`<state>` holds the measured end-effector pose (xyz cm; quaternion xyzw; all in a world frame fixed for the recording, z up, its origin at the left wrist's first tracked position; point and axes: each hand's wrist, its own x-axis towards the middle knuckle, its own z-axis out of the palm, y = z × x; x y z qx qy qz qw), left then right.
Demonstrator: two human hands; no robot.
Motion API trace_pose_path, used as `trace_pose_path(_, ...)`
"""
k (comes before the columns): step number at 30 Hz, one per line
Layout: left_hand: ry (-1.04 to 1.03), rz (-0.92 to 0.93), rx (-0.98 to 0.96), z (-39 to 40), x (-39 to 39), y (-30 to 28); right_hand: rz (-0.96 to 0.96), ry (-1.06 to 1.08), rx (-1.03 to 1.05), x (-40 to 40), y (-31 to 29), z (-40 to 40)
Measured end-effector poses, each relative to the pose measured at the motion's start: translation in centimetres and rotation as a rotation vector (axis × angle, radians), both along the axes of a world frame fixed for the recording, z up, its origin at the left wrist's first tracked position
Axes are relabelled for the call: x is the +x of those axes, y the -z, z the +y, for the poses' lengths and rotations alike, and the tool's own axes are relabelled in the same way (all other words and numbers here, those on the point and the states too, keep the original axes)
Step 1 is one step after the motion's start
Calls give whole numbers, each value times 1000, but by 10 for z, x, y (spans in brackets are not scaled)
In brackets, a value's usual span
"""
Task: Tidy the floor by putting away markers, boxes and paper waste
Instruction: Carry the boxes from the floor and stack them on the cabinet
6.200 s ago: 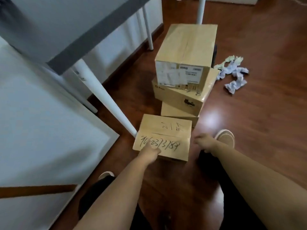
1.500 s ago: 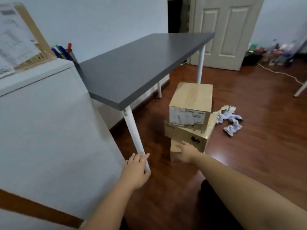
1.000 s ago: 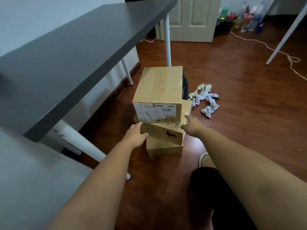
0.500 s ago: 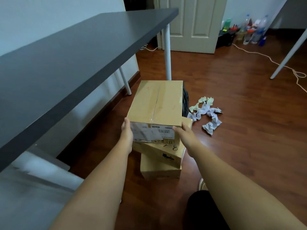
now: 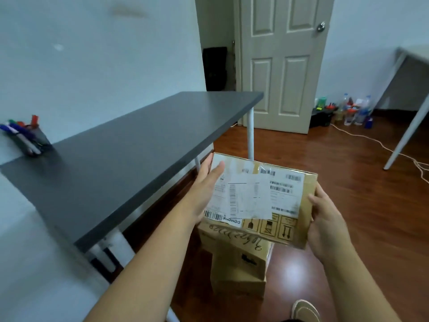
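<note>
L hand (image 5: pixel 204 194) flat on labelled box (image 5: pixel 262 201), R hand (image 5: pixel 325 226) gripping its edge, box just beside desk (image 5: pixel 130 163) edge

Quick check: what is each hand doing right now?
Left hand: open, straight fingers pressed flat against the left side of the labelled box.
Right hand: fingers curled round the box's right edge, holding it.

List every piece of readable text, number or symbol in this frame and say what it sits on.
"COMDME": only partly legible, upside down on a white sticker at the lower edge of the held brown cardboard box.
Three black handling pictograms: printed on the same box face, details unclear.
White shipping labels and barcodes: print too small and blurred to read.
Black handwriting on the middle stacked cardboard box: illegible.
Black logo on that box's side: blurred.
</note>
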<state>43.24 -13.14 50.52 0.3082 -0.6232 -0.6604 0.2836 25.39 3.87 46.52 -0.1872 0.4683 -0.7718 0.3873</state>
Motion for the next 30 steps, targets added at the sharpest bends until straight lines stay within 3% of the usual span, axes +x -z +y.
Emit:
trace_pose_path(4,67,166,-61,33,34,-50,100,218,-108,49,-59,48)
trace_pose_path(10,-25,433,-249,70,97,-140,285,303,-382,109,-151,68)
trace_pose_path(17,-292,537,-703,105,228,-223,284,126,-740,194,-235,13)
trace_pose_path(25,-662,463,-962,118,383,-269,425,-379,-825,338,-309,-98)
trace_pose_path(30,-910,23,-892,76,469,-268,710,-550,-576,419,-301,-177)
